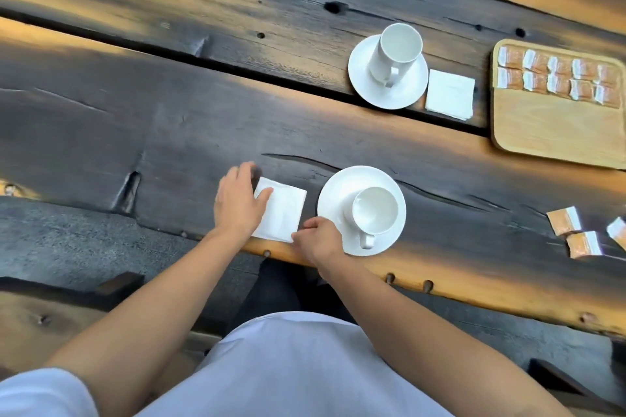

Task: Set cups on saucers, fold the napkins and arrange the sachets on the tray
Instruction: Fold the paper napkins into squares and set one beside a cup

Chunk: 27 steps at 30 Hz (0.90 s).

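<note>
A folded white napkin (283,210) lies near the table's front edge. My left hand (238,200) rests flat on its left side, fingers spread. My right hand (316,235) pinches its near right corner. Just right of it a white cup (374,211) stands on a saucer (338,186). Farther back, a second cup (394,52) sits on its saucer (411,90) with another folded napkin (450,94) beside it. The wooden tray (552,127) at the right holds two rows of orange sachets (559,79). Three loose sachets (564,220) lie on the table at the right.
The dark plank table (169,105) has gaps and knots between boards. Its front edge runs under my wrists. A bench (50,322) and grey floor show below the edge at the left.
</note>
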Available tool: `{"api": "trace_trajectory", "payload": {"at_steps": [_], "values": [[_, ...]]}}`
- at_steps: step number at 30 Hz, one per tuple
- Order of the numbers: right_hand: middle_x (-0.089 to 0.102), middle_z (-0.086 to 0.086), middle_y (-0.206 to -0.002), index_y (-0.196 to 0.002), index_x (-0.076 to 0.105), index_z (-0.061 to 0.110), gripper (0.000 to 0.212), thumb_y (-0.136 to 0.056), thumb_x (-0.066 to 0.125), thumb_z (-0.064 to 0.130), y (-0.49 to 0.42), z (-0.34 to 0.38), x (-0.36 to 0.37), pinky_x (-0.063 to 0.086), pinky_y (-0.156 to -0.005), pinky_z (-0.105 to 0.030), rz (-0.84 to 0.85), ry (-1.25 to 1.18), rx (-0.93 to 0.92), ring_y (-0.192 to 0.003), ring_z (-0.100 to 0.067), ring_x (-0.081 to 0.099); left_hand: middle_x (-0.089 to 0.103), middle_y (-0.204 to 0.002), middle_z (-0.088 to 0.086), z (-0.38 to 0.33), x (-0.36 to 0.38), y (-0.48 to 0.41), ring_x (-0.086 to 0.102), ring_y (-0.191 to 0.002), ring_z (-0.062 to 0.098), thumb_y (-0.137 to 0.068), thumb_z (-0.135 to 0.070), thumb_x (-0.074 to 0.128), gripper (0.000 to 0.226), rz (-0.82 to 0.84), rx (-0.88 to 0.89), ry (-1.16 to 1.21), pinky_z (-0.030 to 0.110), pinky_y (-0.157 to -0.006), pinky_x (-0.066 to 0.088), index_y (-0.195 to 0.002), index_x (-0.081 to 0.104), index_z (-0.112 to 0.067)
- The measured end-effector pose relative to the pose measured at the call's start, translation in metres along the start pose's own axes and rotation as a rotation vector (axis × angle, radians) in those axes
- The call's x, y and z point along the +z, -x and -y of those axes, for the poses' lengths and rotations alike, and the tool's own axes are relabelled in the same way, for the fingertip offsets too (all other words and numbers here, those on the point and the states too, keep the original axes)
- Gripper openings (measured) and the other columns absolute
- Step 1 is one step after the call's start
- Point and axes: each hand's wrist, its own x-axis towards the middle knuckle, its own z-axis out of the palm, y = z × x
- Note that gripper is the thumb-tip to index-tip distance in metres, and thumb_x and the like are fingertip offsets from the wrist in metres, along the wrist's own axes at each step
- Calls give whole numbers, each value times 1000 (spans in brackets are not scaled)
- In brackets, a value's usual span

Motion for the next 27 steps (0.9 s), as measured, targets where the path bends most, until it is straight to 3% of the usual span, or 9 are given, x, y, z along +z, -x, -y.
{"api": "trace_trajectory", "payload": {"at_steps": [2, 4, 6, 9, 11, 13, 18, 22, 27], "values": [[70, -8, -112, -117, 59, 10, 35, -82, 57, 10, 10, -2, -5, 49, -94, -31, -39, 118, -141, -108, -25, 63, 53, -129, 7, -7, 4, 16, 48, -120, 30, -85, -26, 69, 52, -63, 174, -130, 45, -92, 47, -133, 49, -15], [66, -11, -113, -116, 55, 8, 31, -84, 52, 9, 22, -6, -9, 48, -85, -34, -67, 300, -352, -106, -29, 61, 46, -144, 10, -9, 13, 32, 40, -134, 32, -89, -29, 63, 57, 44, 290, -249, 45, -101, 41, -141, 44, -13], [55, -14, -127, -118, 49, 7, 35, -83, 53, 6, 30, -10, -9, 46, -83, -35, -37, 599, -602, -112, -33, 57, 24, -161, 9, -3, 28, 42, 19, -148, 30, -97, -35, 51, 63, 189, 279, -381, 42, -112, 30, -151, 29, -13], [16, -17, -159, -149, 22, 3, 70, -87, 53, 8, 30, -24, -5, 33, -114, -39, 98, 987, -784, -144, -33, 27, -11, -165, 8, 13, 49, 52, -8, -151, 32, -99, -34, 39, 73, 269, 270, -517, 42, -121, 14, -156, 0, -13], [-4, -15, -164, -154, 3, 3, 73, -93, 42, 13, 25, -30, -5, 14, -123, -40, 139, 1199, -786, -152, -28, 0, -18, -164, 9, 17, 58, 55, -12, -150, 35, -100, -36, 34, 74, 245, 272, -550, 46, -122, 9, -155, -9, -12], [-12, -12, -164, -154, -5, 4, 70, -97, 34, 16, 18, -36, -7, 9, -124, -41, 145, 1302, -746, -152, -26, -7, -18, -164, 9, 20, 65, 56, -12, -150, 36, -102, -41, 22, 69, 200, 276, -539, 49, -121, 7, -155, -11, -13], [-19, -12, -162, -153, -11, 4, 74, -98, 36, 17, 10, -41, 1, 10, -124, -40, 96, 1319, -686, -152, -25, -11, -19, -164, 7, 25, 70, 46, -14, -150, 35, -100, -47, 11, 67, 177, 297, -543, 52, -121, 5, -154, -15, -16], [-22, -14, -161, -152, -14, 2, 90, -93, 52, 15, 11, -32, 11, 8, -124, -39, 82, 1317, -598, -151, -28, -13, -22, -163, 5, 22, 66, 37, -16, -150, 33, -100, -48, 9, 67, 211, 296, -540, 52, -120, 3, -153, -18, -18], [-14, -14, -163, -153, -8, 2, 80, -94, 45, 9, 28, -18, 2, 11, -124, -36, 136, 1166, -552, -153, -26, -4, -18, -164, 4, 16, 48, 37, -13, -150, 32, -101, -50, 14, 67, 292, 318, -566, 52, -121, 5, -155, -13, -20]]}}
